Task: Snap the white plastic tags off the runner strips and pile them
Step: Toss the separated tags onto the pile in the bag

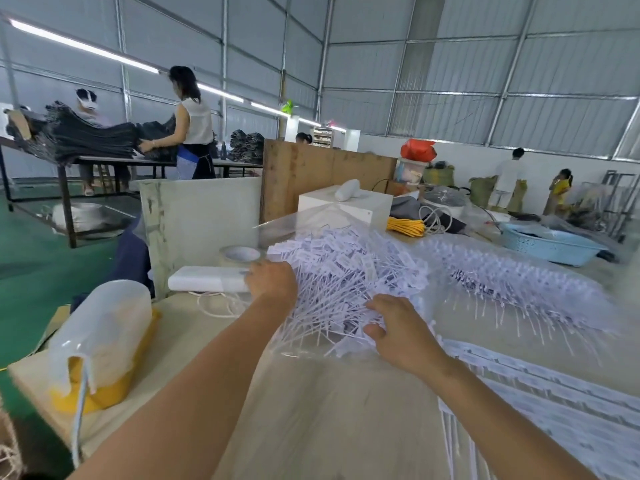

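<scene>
Wooden table (346, 410), both hands (273, 282) (398, 327) curled, gripping tangled white tags (346, 271)

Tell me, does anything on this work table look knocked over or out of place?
Yes, the clear plastic jug at the table's left edge lies tipped on its side on a yellow container. Otherwise nothing stands out: both hands, left hand and right hand, are on the pile of white tags.
</scene>
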